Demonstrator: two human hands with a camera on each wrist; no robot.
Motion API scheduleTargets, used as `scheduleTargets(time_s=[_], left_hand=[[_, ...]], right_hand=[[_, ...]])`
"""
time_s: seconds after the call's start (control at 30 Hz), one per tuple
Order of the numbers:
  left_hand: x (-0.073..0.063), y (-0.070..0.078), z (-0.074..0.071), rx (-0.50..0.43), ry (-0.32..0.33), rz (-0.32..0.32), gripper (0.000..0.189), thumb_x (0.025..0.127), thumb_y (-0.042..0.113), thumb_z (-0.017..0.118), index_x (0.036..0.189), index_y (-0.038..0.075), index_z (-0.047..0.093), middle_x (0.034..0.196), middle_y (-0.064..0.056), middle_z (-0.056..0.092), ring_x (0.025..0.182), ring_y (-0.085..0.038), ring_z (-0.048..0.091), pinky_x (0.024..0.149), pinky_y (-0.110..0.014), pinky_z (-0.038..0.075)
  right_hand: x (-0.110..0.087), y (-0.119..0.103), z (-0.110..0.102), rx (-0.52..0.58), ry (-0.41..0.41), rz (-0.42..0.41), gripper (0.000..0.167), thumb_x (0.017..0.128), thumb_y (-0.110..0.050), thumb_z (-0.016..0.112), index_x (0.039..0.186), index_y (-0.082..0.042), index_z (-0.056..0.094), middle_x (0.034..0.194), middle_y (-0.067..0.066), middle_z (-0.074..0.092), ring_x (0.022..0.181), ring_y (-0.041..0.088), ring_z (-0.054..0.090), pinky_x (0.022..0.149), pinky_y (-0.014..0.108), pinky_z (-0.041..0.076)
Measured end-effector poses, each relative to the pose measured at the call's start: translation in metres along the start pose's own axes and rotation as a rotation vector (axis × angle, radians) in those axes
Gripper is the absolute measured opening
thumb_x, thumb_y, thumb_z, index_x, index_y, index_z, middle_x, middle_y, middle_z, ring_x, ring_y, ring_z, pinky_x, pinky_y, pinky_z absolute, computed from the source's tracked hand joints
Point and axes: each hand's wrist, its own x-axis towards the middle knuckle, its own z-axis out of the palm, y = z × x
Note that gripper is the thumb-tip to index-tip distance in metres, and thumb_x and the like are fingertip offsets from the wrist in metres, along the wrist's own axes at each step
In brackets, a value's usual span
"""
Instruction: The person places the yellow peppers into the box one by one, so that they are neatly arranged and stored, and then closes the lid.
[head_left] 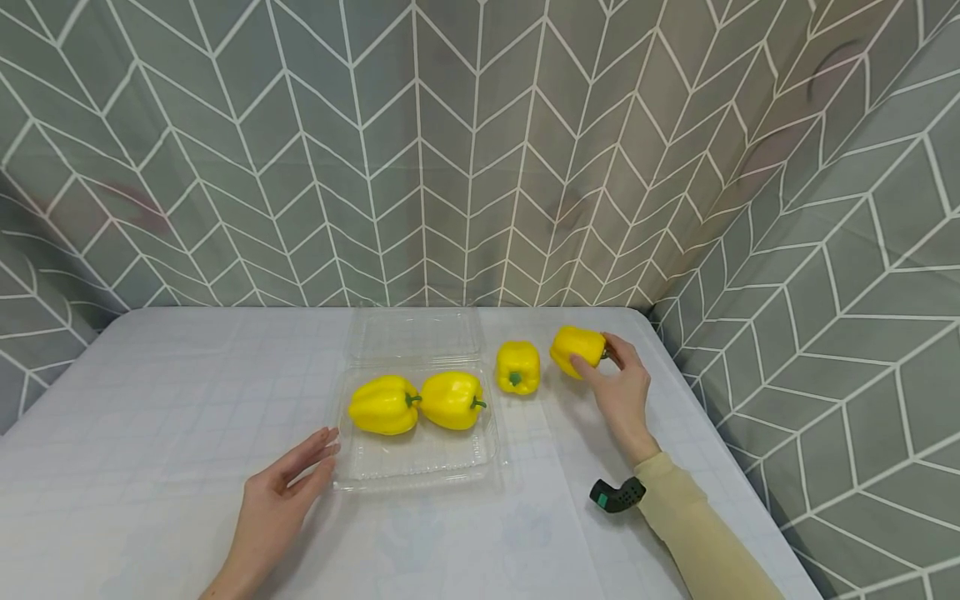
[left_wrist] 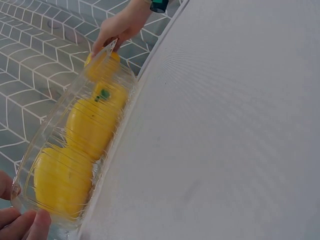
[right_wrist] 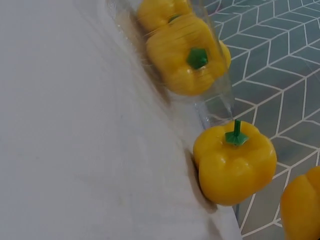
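Fingers of the right hand (head_left: 626,396) clamped on a yellow pepper (head_left: 572,350), thumb on its near side, fingertips by the stem end; can't tell if it touches the desk. Fingers of the left hand (head_left: 277,487) extended, thumb apart, tips at the left edge of the clear container. Grey backdrop (head_left: 450,167), white chevron lines, behind and at the sides. White-covered desk (head_left: 150,400) under everything. Clear container (head_left: 416,458) mid-desk, lid (head_left: 416,337) laid back toward the far edge. Beige sleeve (head_left: 693,521) on the right arm. Two yellow peppers inside the container, on their sides, next to each other, stems to the right: left one (head_left: 381,407), right one (head_left: 450,402). Third pepper (head_left: 517,365) on the desk just right of the container, stem to the near side, between container and held pepper. Black device (head_left: 621,496) beside the right wrist. Green stem (right_wrist: 236,137) on the third pepper, smallest
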Motion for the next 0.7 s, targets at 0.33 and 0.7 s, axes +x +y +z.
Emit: scheduleTargets(time_s=[0.33,0.7], left_hand=[[0.0,0.0,-0.001,-0.003,-0.007,-0.009,0.044,0.094,0.007,0.069,0.137,0.002,0.059,0.13,0.002,0.067,0.108,0.004,0.065,0.086,-0.011,0.054],[0.001,0.001,0.001,0.021,-0.008,-0.032,0.045,0.095,0.008,0.069,0.138,0.004,0.058,0.132,-0.004,0.067,0.108,0.004,0.065,0.086,-0.011,0.054]], right_hand=[[-0.005,-0.017,-0.001,0.023,-0.01,-0.043,0.06,0.084,-0.028,0.083,0.135,-0.006,0.059,0.134,0.011,0.058,0.125,0.031,0.054,0.114,0.049,0.04],[-0.016,-0.034,0.004,0.061,-0.045,-0.109,0.058,0.084,-0.022,0.083,0.135,-0.008,0.06,0.133,0.009,0.058,0.124,0.025,0.054,0.116,0.041,0.04]])
